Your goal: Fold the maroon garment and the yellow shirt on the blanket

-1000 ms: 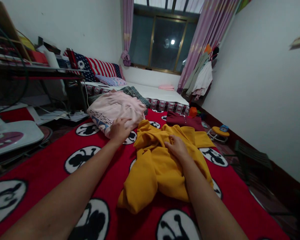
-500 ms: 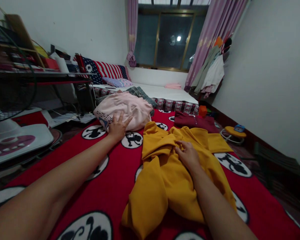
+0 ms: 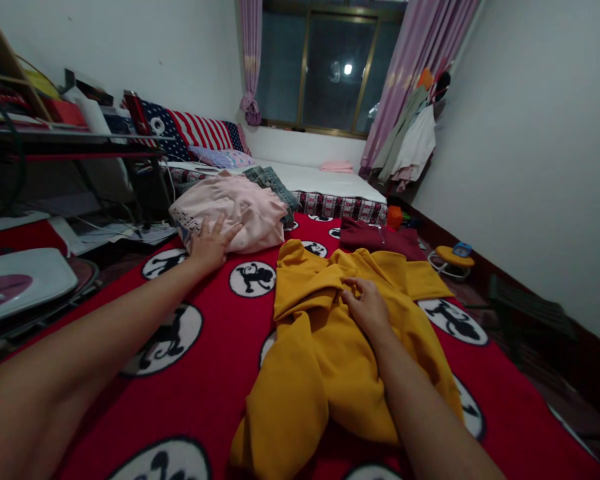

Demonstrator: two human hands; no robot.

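My left hand (image 3: 209, 248) lies with its fingers spread against the near side of a pale pink printed garment (image 3: 240, 207), which is heaped up on the red blanket (image 3: 220, 353). Part of a pair of blue denim jeans (image 3: 277, 187) shows behind that heap. A mustard-yellow long-sleeved top (image 3: 350, 373) is laid out, rumpled, before me, with one sleeve bent toward the near edge. On its upper middle is my right hand (image 3: 369, 307), thumb and fingers curled closed on a fold of the cloth. Beyond it rests a folded maroon garment (image 3: 380, 238).
Past the blanket stands a bed with a white cover (image 3: 300, 179) and a flag-patterned cushion (image 3: 200, 130). To the left is a cluttered desk (image 3: 80, 141) above a white plastic appliance (image 3: 30, 280). A yellow stool (image 3: 454, 257) stands at right, near hanging clothes (image 3: 415, 147).
The whole view has shifted slightly, so things sit further left. My left hand stays on the pink garment and my right hand on the yellow top, with little visible motion.
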